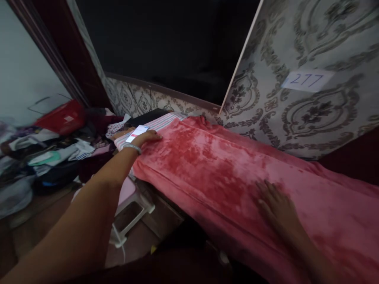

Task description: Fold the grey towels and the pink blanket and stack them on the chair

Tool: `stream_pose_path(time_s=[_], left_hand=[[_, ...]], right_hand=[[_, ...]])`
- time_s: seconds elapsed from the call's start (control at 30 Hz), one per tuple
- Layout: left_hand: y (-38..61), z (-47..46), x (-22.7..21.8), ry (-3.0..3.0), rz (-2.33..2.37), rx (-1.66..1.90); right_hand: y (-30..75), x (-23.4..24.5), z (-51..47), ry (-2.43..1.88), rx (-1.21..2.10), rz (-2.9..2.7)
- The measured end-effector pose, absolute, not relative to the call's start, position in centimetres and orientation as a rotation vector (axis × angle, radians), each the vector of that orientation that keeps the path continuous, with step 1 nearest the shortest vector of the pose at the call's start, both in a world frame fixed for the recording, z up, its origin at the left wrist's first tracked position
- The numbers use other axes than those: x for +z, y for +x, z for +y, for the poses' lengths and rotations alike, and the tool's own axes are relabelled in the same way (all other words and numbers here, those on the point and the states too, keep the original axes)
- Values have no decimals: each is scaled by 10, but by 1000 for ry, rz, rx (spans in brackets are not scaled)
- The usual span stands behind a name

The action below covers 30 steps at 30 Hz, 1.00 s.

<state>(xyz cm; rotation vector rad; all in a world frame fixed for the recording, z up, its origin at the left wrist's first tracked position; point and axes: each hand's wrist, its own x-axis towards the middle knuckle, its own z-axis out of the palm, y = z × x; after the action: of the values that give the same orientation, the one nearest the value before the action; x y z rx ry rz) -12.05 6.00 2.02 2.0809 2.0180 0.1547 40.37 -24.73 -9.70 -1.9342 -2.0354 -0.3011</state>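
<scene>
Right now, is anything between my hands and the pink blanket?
Nothing visible does. The right hand lies flat on the pink blanket, open. The left hand rests on its far end, touching a phone there; whether it grips the phone is unclear.

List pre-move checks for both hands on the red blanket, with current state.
1. Right hand flat on the red blanket, fingers spread: ok.
2. Left hand at the blanket's far end: ok.
3. Left hand's grip on the cloth: cannot tell.
4. Phone clear of the left hand: not ok, it sits right beside it.
5. Blanket flat between the hands: ok, shallow folds only.
</scene>
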Motion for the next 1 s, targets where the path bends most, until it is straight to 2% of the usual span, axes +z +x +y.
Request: stream_pose_path(time_s=[0.1, 0.33, 0.67, 1.0], left_hand=[[-120, 50, 7, 2092, 2051, 85], [-107, 28, -30, 2057, 2236, 212], [-109, 19, -16, 2081, 2269, 244], [-117, 24, -21, 2103, 2231, 274]], right_hand=[[383, -106, -264, -1950, -244, -2092], [374, -116, -269, -2018, -302, -2092], [372, -123, -261, -2062, -231, -2066], [366, -115, -254, -2156, -98, -2027]])
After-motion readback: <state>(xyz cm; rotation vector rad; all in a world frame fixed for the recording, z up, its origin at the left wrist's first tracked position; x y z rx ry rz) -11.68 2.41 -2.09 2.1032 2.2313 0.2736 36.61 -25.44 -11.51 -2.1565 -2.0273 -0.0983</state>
